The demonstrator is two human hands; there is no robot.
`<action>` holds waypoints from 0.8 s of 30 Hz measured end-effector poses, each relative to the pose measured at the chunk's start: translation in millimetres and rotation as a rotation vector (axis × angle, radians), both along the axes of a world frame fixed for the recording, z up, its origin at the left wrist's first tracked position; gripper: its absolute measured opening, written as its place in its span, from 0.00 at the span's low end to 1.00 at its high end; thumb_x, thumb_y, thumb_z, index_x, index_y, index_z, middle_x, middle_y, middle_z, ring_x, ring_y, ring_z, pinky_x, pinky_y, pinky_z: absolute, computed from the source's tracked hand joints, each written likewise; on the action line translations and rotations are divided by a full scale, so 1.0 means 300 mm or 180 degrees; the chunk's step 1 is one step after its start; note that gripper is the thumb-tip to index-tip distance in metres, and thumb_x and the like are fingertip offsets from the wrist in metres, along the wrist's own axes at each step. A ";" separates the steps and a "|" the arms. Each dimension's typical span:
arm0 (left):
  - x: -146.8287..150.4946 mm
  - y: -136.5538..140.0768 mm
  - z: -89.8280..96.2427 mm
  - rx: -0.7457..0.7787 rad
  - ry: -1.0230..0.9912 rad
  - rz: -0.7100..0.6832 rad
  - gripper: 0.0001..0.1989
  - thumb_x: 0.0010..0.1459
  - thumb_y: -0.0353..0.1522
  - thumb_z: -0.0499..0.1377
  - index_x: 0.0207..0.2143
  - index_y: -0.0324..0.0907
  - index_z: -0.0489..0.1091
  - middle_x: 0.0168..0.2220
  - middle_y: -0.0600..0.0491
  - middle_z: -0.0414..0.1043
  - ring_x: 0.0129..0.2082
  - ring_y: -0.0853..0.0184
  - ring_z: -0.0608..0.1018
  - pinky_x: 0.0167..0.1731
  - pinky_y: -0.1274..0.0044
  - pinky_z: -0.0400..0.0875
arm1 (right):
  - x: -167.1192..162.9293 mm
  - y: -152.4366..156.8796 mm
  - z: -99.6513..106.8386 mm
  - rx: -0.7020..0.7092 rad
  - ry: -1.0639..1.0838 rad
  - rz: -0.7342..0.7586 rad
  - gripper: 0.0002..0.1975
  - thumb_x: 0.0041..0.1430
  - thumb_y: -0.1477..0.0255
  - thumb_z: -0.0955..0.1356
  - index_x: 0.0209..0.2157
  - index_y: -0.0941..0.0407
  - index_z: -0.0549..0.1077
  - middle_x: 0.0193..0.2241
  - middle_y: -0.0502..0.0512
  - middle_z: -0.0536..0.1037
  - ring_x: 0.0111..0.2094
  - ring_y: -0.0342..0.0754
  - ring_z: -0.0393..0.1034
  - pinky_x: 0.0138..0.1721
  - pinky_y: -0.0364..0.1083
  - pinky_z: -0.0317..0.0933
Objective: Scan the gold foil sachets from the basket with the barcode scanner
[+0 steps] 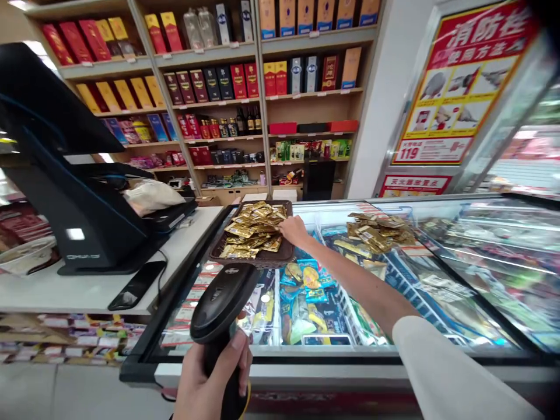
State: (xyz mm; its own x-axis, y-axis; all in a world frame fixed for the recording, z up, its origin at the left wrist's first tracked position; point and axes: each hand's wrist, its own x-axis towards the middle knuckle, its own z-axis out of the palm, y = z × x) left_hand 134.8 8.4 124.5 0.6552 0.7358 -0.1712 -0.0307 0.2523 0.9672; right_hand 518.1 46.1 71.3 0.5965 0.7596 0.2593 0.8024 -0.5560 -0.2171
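My left hand (215,373) is wrapped around the handle of a black barcode scanner (225,303), held upright in front of the chest freezer. My right hand (294,230) reaches across to the right edge of a brown woven basket (286,258). Its fingers are closed on a gold packet at the side of the heap, though the fingertips are partly hidden. Many shiny gold packets (254,224) are piled in the basket, which rests on the freezer's glass top. To the right, a second loose heap of gold packets (380,230) lies directly on the glass.
Left of the freezer, a counter (188,239) carries a black checkout terminal (87,204) and a black phone (137,284). Beneath the freezer glass, colourful packages (306,297) fill wire baskets. Shelves (210,102) of boxes and bottles stand behind. A red poster (459,81) hangs at right.
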 end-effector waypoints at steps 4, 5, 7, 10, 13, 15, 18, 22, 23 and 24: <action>0.029 -0.043 0.029 0.0189 -0.0145 -0.0242 0.18 0.49 0.43 0.68 0.36 0.42 0.70 0.19 0.58 0.64 0.17 0.73 0.64 0.16 0.80 0.59 | -0.041 -0.131 0.038 0.0276 -0.0075 -0.0182 0.19 0.69 0.65 0.58 0.49 0.54 0.77 0.41 0.59 0.81 0.44 0.54 0.73 0.44 0.47 0.60; 0.038 -0.060 0.035 0.0191 -0.0199 -0.0340 0.18 0.50 0.43 0.67 0.38 0.42 0.70 0.19 0.58 0.64 0.16 0.73 0.64 0.16 0.80 0.58 | -0.052 -0.170 0.039 0.0420 0.0006 -0.0202 0.20 0.69 0.62 0.58 0.47 0.53 0.78 0.40 0.57 0.82 0.42 0.53 0.74 0.41 0.45 0.60; 0.053 -0.098 0.047 0.0211 -0.0266 -0.0462 0.17 0.51 0.42 0.67 0.38 0.41 0.69 0.19 0.59 0.64 0.16 0.73 0.64 0.16 0.81 0.58 | -0.077 -0.251 0.026 0.0820 0.0334 -0.0235 0.24 0.68 0.56 0.59 0.36 0.55 0.80 0.33 0.57 0.82 0.37 0.52 0.76 0.36 0.44 0.61; 0.065 -0.160 0.062 0.0161 -0.0360 -0.0550 0.16 0.52 0.42 0.65 0.35 0.40 0.68 0.19 0.59 0.62 0.16 0.74 0.63 0.16 0.81 0.58 | -0.115 -0.366 -0.024 0.1516 0.1222 -0.0391 0.21 0.65 0.58 0.63 0.26 0.57 0.75 0.27 0.57 0.81 0.29 0.49 0.76 0.31 0.43 0.63; 0.067 -0.209 0.068 0.0200 -0.0337 -0.0641 0.15 0.53 0.41 0.64 0.37 0.39 0.69 0.19 0.60 0.61 0.16 0.75 0.62 0.16 0.82 0.58 | -0.143 -0.464 -0.083 0.2204 0.2195 -0.0726 0.07 0.60 0.68 0.69 0.35 0.58 0.73 0.27 0.56 0.81 0.24 0.48 0.76 0.24 0.42 0.65; 0.067 -0.229 0.064 0.0302 -0.0246 -0.0674 0.16 0.54 0.41 0.64 0.37 0.39 0.69 0.19 0.60 0.61 0.17 0.75 0.63 0.17 0.81 0.58 | -0.162 -0.518 -0.112 0.2547 0.2834 -0.0885 0.09 0.57 0.72 0.71 0.40 0.58 0.71 0.25 0.55 0.80 0.24 0.49 0.76 0.23 0.42 0.67; 0.069 -0.239 0.050 0.0413 -0.0179 -0.0744 0.17 0.54 0.43 0.64 0.36 0.39 0.68 0.19 0.59 0.62 0.17 0.75 0.63 0.17 0.81 0.59 | -0.200 -0.587 -0.135 0.2686 0.3614 -0.0838 0.07 0.55 0.76 0.72 0.35 0.59 0.70 0.23 0.56 0.79 0.27 0.51 0.78 0.28 0.44 0.73; 0.095 -0.244 0.045 0.0290 -0.0281 -0.0974 0.18 0.52 0.43 0.65 0.38 0.40 0.67 0.19 0.60 0.62 0.16 0.75 0.64 0.16 0.81 0.60 | -0.264 -0.651 -0.127 0.3167 0.3795 -0.0581 0.07 0.56 0.79 0.70 0.30 0.57 0.67 0.22 0.54 0.78 0.28 0.52 0.79 0.36 0.49 0.76; 0.104 -0.248 0.047 0.0237 -0.0322 -0.0958 0.18 0.52 0.42 0.66 0.39 0.40 0.67 0.19 0.61 0.62 0.16 0.75 0.64 0.15 0.81 0.60 | -0.278 -0.662 -0.119 0.3391 0.3791 -0.0479 0.08 0.55 0.79 0.70 0.30 0.56 0.66 0.24 0.53 0.78 0.28 0.52 0.80 0.38 0.50 0.76; 0.115 -0.255 0.052 0.0183 -0.0371 -0.0913 0.18 0.51 0.42 0.66 0.38 0.41 0.67 0.19 0.61 0.62 0.16 0.75 0.64 0.15 0.82 0.59 | -0.288 -0.670 -0.109 0.3585 0.3788 -0.0362 0.08 0.55 0.78 0.70 0.31 0.56 0.66 0.25 0.52 0.79 0.30 0.52 0.80 0.40 0.51 0.76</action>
State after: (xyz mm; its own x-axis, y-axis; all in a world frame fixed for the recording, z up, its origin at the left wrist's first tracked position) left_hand 169.2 -68.1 140.0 0.8502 0.5245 -0.0461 -0.0778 0.2116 0.9743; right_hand 431.6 -154.9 38.6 0.8890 0.4580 0.0001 -0.1333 0.2591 -0.9566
